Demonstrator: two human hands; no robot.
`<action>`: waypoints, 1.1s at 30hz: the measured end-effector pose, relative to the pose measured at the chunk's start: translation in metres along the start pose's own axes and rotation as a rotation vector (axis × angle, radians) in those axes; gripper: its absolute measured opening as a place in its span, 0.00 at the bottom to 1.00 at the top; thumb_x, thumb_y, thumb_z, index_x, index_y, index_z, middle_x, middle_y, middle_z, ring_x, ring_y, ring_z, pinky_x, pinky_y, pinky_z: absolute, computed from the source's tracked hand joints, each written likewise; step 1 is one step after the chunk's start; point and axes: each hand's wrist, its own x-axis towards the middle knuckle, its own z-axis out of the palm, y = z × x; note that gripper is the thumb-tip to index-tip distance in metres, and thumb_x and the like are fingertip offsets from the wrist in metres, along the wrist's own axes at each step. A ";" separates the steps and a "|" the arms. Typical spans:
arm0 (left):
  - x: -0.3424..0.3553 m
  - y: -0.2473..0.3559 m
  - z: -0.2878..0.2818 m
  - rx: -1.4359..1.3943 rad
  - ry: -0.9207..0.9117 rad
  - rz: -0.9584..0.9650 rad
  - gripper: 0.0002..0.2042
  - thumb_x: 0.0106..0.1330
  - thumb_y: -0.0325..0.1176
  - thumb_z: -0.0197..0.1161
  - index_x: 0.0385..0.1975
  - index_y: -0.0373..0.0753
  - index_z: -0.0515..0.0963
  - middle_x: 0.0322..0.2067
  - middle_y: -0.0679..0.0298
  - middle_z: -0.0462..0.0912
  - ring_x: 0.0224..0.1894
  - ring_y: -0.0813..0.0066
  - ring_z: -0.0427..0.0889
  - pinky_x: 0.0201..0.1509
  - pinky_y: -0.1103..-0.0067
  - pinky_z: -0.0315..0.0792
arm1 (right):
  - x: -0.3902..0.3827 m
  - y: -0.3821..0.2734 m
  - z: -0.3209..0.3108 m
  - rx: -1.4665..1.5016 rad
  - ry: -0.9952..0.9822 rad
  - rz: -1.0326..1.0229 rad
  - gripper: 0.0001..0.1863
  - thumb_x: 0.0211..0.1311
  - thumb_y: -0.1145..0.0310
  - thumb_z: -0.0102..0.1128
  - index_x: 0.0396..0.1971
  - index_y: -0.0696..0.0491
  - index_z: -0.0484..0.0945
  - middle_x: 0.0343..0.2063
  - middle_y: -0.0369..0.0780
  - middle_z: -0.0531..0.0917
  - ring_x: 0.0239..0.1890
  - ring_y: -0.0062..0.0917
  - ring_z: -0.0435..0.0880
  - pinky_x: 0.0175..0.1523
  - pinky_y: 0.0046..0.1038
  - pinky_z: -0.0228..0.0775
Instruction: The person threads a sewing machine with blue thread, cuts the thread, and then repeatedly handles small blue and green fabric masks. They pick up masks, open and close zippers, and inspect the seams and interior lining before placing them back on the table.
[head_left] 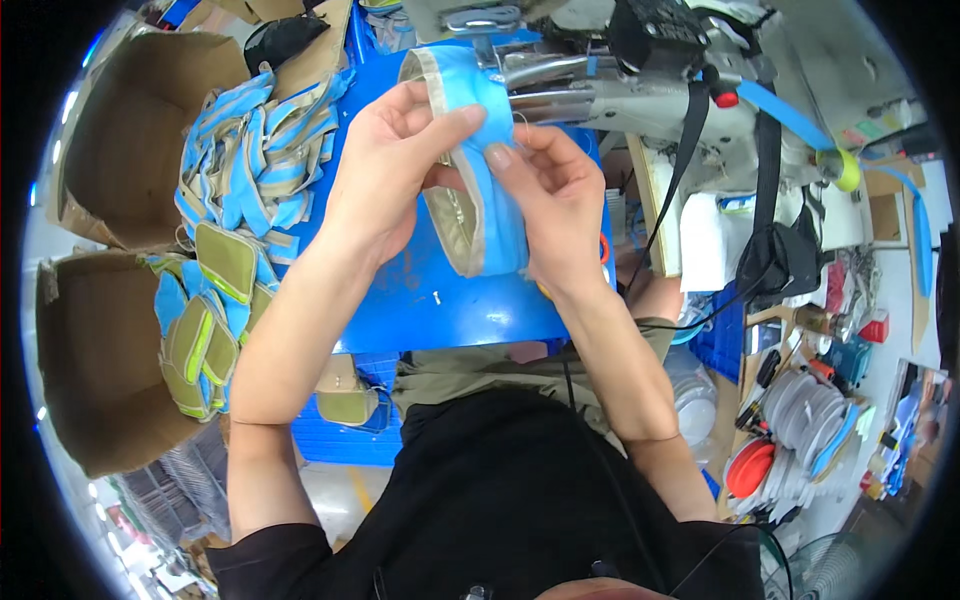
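Observation:
Both hands are on a blue fabric band (497,235) with beige edging, bent round into a loop over the blue table. My left hand (385,165) grips its upper left edge, thumb on the outside and fingers inside the loop. My right hand (555,195) pinches the band's right side between thumb and fingers. A thin loose thread curls beside the right fingertips. Just beyond the band is the metal front of a sewing machine (550,90), close to its upper edge. The loop's lower left shows a beige inner lining.
At left, a pile of blue and beige fabric strips (255,160) and olive-and-blue pieces (205,330) lie by open cardboard boxes (120,350). Blue tape (785,112) runs from the machine through a yellow-green guide. Spools (805,410) stand at right. Black straps hang beside the machine.

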 end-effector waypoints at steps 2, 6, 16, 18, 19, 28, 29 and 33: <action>0.000 0.004 0.002 0.001 0.006 -0.013 0.15 0.66 0.30 0.69 0.49 0.34 0.75 0.38 0.65 0.88 0.36 0.82 0.85 0.30 0.84 0.75 | -0.001 0.000 0.000 0.030 0.002 0.024 0.13 0.65 0.74 0.69 0.47 0.62 0.80 0.37 0.41 0.88 0.37 0.18 0.86 0.43 0.21 0.79; 0.004 0.004 -0.003 -0.048 -0.028 -0.051 0.17 0.65 0.31 0.70 0.50 0.34 0.75 0.38 0.65 0.88 0.35 0.81 0.85 0.30 0.84 0.76 | -0.003 -0.005 0.005 0.145 0.001 0.064 0.13 0.67 0.73 0.67 0.49 0.61 0.80 0.38 0.42 0.88 0.38 0.19 0.86 0.44 0.21 0.80; 0.001 0.013 -0.002 -0.136 0.012 -0.084 0.19 0.63 0.28 0.72 0.50 0.32 0.73 0.39 0.63 0.86 0.35 0.80 0.84 0.29 0.85 0.78 | 0.003 -0.022 0.014 0.188 0.016 0.132 0.14 0.67 0.72 0.67 0.49 0.62 0.78 0.39 0.41 0.87 0.39 0.20 0.86 0.44 0.21 0.80; -0.001 0.014 0.002 -0.120 0.030 -0.054 0.20 0.63 0.27 0.72 0.51 0.32 0.72 0.39 0.62 0.86 0.36 0.79 0.85 0.30 0.84 0.78 | 0.002 -0.023 0.014 0.205 0.009 0.135 0.15 0.67 0.72 0.68 0.49 0.62 0.78 0.39 0.41 0.86 0.39 0.19 0.86 0.44 0.21 0.79; -0.003 0.015 0.006 -0.107 0.036 -0.029 0.20 0.63 0.27 0.72 0.51 0.33 0.72 0.39 0.62 0.85 0.36 0.79 0.85 0.30 0.84 0.78 | 0.002 -0.024 0.012 0.176 -0.001 0.123 0.15 0.67 0.72 0.68 0.49 0.62 0.78 0.39 0.41 0.86 0.39 0.19 0.86 0.44 0.21 0.79; -0.008 0.000 0.014 -0.039 0.022 0.057 0.22 0.61 0.19 0.69 0.52 0.36 0.68 0.39 0.63 0.86 0.35 0.79 0.85 0.30 0.84 0.73 | 0.007 -0.065 -0.045 -0.258 0.147 -0.301 0.11 0.70 0.67 0.66 0.44 0.59 0.81 0.34 0.34 0.85 0.38 0.15 0.81 0.46 0.20 0.74; -0.008 -0.001 0.014 -0.045 0.020 0.057 0.22 0.61 0.19 0.68 0.52 0.36 0.68 0.39 0.63 0.86 0.35 0.79 0.85 0.30 0.84 0.73 | 0.012 -0.071 -0.054 -0.297 0.166 -0.383 0.11 0.72 0.65 0.63 0.43 0.58 0.81 0.34 0.36 0.85 0.36 0.16 0.81 0.44 0.20 0.74; -0.009 -0.005 0.016 -0.124 0.024 0.060 0.21 0.62 0.18 0.67 0.53 0.37 0.68 0.39 0.63 0.86 0.34 0.80 0.84 0.30 0.84 0.72 | 0.032 -0.091 -0.070 -0.315 0.192 -0.434 0.15 0.75 0.59 0.61 0.34 0.56 0.81 0.29 0.35 0.83 0.29 0.16 0.80 0.38 0.20 0.73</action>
